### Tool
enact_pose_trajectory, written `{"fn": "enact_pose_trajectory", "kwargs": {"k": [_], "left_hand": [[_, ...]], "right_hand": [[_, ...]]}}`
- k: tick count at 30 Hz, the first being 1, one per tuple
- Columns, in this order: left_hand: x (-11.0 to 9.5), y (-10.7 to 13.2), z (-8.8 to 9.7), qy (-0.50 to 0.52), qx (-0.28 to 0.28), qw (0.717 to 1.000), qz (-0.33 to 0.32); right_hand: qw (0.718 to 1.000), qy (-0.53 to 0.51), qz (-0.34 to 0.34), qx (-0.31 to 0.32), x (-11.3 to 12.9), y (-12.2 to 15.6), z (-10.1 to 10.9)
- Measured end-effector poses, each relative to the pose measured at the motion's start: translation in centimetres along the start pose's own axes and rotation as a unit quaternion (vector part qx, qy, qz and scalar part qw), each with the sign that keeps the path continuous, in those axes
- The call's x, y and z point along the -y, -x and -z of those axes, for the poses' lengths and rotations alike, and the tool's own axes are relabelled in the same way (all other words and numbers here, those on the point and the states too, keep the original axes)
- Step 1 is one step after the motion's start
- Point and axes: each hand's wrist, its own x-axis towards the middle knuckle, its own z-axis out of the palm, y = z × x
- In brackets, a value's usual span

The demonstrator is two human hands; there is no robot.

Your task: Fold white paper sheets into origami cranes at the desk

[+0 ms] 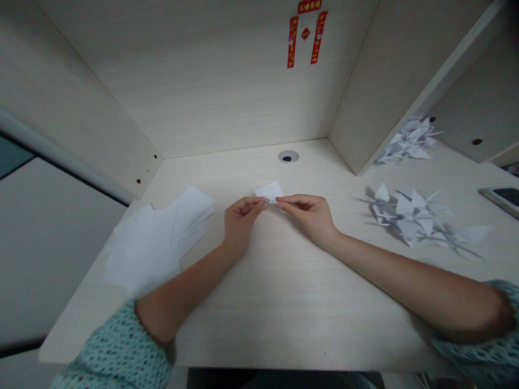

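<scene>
White folded paper (270,192) is pinched between the fingertips of the left hand (243,219) and the right hand (308,216), both hands' fingers pressed together on it, over the pale wood desk (284,302). Left of that paper lie loose white sheets (156,237); to its right, a heap of paper cranes (409,216). Farther right are a second crane heap (407,140) and a phone (503,197). Beyond it sit a cable grommet (288,156) and, higher, red paper strips (306,32).

Soft, rather dim light lies evenly across the pale wooden desk (284,324); the paper cranes (409,213) at right cast faint grey shadows, while wide-angle distortion bends the frame's edges and everything looks slightly soft.
</scene>
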Motion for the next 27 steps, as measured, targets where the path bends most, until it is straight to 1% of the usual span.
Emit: {"fn": "enact_pose_trajectory", "kwargs": {"k": [4,9,16,21,27], "left_hand": [[-0.02,0.21,0.02,-0.014,-0.007,1.000,-0.018],[0.13,0.08,0.09,-0.007,-0.011,1.000,-0.022],[0.10,0.00,-0.03,-0.007,-0.029,0.999,-0.011],[-0.05,0.03,-0.20,-0.008,-0.039,0.999,-0.004],[-0.07,0.10,-0.13,-0.017,-0.036,0.999,-0.030]], "right_hand": [[0.999,-0.027,-0.020,-0.007,-0.01,-0.12,-0.04],[0.999,-0.036,-0.023,0.008,-0.07,-0.11,-0.08],[0.999,-0.023,-0.016,0.020,-0.28,0.00,-0.08],[0.999,-0.038,-0.026,0.027,-0.18,-0.05,-0.14],[0.998,-0.055,-0.035,0.024,0.01,-0.02,-0.33]]}}
